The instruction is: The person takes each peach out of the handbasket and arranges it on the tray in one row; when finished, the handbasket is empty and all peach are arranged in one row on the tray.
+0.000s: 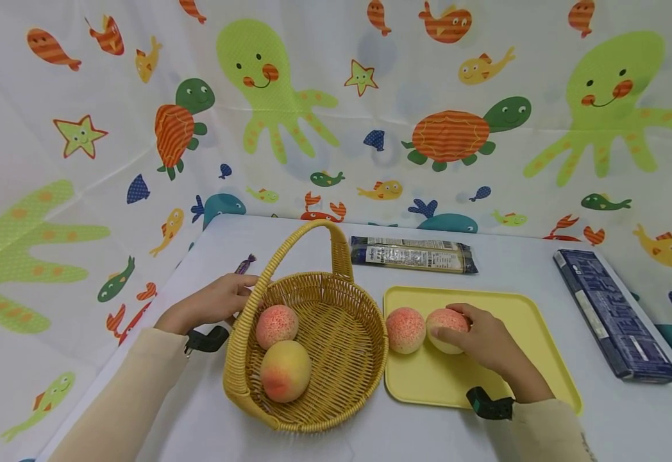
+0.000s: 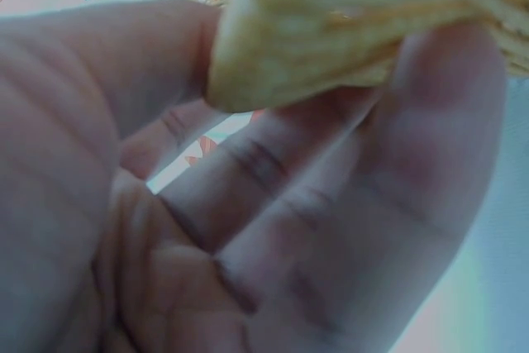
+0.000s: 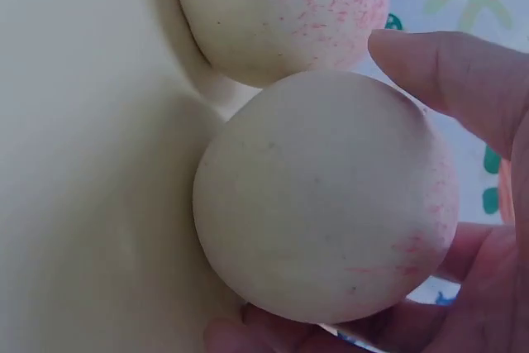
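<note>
Right hand (image 1: 480, 330) grips a round peach (image 1: 445, 318); left hand (image 1: 220, 300) holds the basket (image 1: 336, 340), its handle (image 1: 342, 253) arching near-left to far-right.

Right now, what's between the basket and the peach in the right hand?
Another peach, on the yellow tray, between the basket and the peach the right hand grips. Shows in the head view.

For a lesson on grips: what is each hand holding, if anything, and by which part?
The left hand holds the woven basket by the left side of its handle. On the yellow tray, the right hand holds the rightmost peach round its sides.
</note>
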The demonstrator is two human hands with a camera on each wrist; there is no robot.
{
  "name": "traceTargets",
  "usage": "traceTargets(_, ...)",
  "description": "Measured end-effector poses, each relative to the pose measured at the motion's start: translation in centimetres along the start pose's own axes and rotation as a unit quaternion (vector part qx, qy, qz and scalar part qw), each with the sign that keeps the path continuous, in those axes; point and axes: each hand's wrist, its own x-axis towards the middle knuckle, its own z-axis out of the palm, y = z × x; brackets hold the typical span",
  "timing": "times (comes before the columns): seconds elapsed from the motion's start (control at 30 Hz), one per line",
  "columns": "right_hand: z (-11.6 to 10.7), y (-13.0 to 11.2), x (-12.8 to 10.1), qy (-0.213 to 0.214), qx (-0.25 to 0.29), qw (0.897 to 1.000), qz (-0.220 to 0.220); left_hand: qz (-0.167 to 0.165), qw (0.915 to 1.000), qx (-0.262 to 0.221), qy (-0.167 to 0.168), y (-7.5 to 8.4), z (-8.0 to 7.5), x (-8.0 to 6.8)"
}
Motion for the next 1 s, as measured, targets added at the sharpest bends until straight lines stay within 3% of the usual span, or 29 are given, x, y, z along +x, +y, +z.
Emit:
traceTargets(0.4, -0.2, 1.0, -0.1, -0.030, 0.048, 0.998, -0.021, 0.002, 1.0000, 0.000, -0.001, 0.1, 0.0, -0.1)
traceTargets(1.0, -0.2, 1.0, -0.1, -0.020, 0.027, 0.999, -0.011, 0.005, 1.0000, 0.001, -0.004, 0.1, 0.0, -0.1)
